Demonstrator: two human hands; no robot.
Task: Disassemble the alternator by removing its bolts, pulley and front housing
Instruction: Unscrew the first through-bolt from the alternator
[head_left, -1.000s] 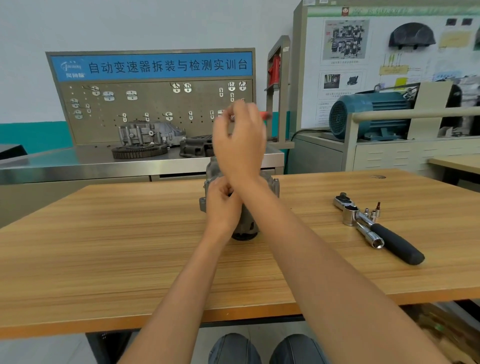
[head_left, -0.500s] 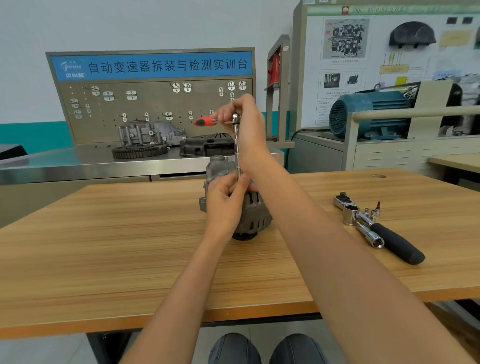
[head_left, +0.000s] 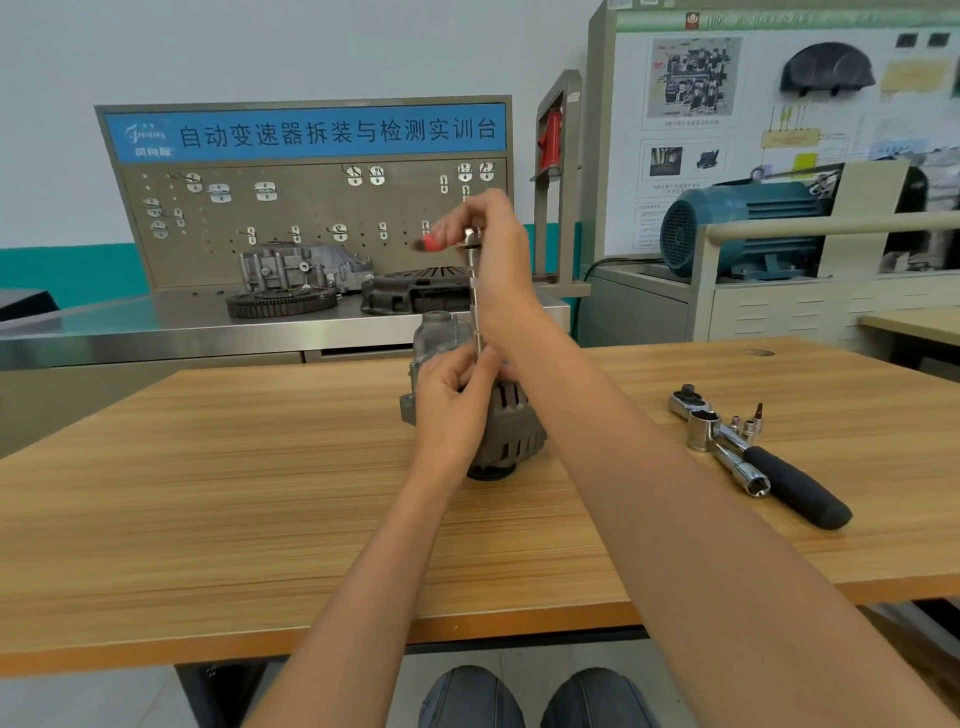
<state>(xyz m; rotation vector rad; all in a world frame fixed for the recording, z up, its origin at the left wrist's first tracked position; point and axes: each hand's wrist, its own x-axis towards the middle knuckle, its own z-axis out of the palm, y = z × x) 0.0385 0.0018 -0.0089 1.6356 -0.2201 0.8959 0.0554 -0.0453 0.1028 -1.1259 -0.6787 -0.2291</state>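
On the wooden desk (head_left: 208, 493) stands the grey ribbed cast-metal alternator (head_left: 511, 431), heavy and rigid. My left hand (head_left: 452, 400) curls its grip around the housing, steadying it. My right hand (head_left: 493, 249) pinches the red-handled ratchet with long steel extension (head_left: 474, 291), standing upright over a bolt.

Auto-repair training workshop: pegboard (head_left: 311, 223) w/ hooks, gearbox parts (head_left: 301, 270) on steel bench (head_left: 156, 327), elec. motor (head_left: 737, 228), wiring-diagram board (head_left: 779, 104), ratchet (head_left: 758, 457) on desk (head_left: 208, 493).
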